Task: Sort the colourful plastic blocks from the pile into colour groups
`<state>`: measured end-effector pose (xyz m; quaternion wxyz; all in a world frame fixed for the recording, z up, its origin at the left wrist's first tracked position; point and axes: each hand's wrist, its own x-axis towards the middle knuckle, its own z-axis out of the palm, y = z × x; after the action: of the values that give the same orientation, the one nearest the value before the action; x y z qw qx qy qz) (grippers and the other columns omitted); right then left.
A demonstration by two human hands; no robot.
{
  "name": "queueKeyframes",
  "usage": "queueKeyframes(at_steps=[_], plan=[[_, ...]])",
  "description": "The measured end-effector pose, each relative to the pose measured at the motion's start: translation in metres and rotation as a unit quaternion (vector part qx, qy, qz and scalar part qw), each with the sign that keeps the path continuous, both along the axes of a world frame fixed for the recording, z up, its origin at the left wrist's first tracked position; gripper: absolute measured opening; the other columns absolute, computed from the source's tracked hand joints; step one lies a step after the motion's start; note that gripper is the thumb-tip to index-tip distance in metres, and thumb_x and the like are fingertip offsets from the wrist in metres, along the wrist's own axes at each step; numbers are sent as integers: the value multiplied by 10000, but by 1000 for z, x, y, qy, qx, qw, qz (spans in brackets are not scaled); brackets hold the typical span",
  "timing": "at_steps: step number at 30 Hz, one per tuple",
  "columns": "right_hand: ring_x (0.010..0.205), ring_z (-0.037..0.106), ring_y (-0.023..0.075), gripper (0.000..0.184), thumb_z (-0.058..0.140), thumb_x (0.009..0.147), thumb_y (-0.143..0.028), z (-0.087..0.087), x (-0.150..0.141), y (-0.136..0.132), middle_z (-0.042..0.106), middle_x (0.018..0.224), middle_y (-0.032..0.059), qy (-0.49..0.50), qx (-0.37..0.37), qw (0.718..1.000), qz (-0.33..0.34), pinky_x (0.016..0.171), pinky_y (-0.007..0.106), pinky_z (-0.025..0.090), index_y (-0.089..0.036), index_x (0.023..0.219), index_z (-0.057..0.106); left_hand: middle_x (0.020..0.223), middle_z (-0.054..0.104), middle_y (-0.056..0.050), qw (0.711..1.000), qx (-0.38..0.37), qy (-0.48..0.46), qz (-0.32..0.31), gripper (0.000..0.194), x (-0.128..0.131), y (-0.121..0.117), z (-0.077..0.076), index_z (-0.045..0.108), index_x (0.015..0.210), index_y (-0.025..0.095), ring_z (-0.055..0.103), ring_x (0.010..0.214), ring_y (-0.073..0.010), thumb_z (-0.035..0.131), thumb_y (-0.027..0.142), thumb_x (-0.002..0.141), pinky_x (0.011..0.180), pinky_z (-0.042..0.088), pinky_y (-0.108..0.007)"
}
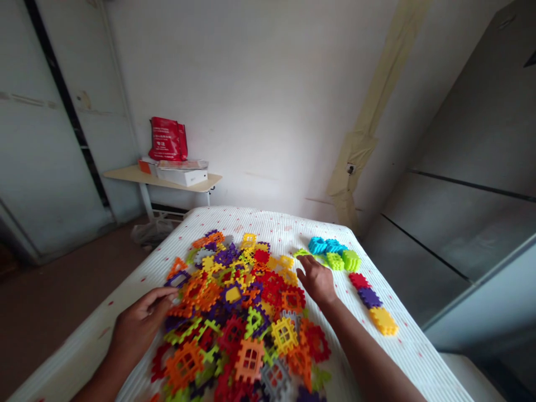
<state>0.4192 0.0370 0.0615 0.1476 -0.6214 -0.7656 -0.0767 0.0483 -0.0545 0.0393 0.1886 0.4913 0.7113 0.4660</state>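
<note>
A big heap of interlocking plastic tiles [243, 312] in orange, red, yellow, purple and green covers the white quilted mattress [268, 223]. My left hand [140, 321] rests at the heap's left edge, fingers spread over an orange tile. Stretched across the heap's far right edge, my right hand [316, 279] has its fingers apart and reaches toward a light green tile [300, 253]. Beyond it lie stacked cyan tiles [326, 245] and stacked green tiles [343, 260]. A row of red, purple and yellow tile stacks [371, 304] sits to the right.
A small side table [163, 180] against the wall carries a red bag [167, 139] and flat white boxes [182, 174]. Grey cupboard doors [469, 184] rise close on the right. Brown floor [54, 285] lies left of the mattress.
</note>
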Motion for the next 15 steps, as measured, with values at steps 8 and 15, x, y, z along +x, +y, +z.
queueKeyframes(at_steps=[8, 15], plan=[[797, 632, 142, 215, 461, 835, -223, -36, 33, -36, 682, 895, 27, 175, -51, 982, 39, 703, 207, 441, -209, 894, 667, 892, 725, -34, 997, 16, 77, -27, 331, 6, 2, 3, 675, 854, 219, 662, 815, -194, 523, 457, 682, 728, 499, -235], [779, 610, 127, 207, 457, 839, -187, -44, 28, -33, 653, 869, 25, 163, -35, 986, 15, 660, 191, 388, -205, 827, 663, 985, 694, -50, 935, 68, 222, -267, 239, 60, 52, 49, 687, 897, 227, 594, 990, -217, 497, 290, 766, 948, 426, -368]])
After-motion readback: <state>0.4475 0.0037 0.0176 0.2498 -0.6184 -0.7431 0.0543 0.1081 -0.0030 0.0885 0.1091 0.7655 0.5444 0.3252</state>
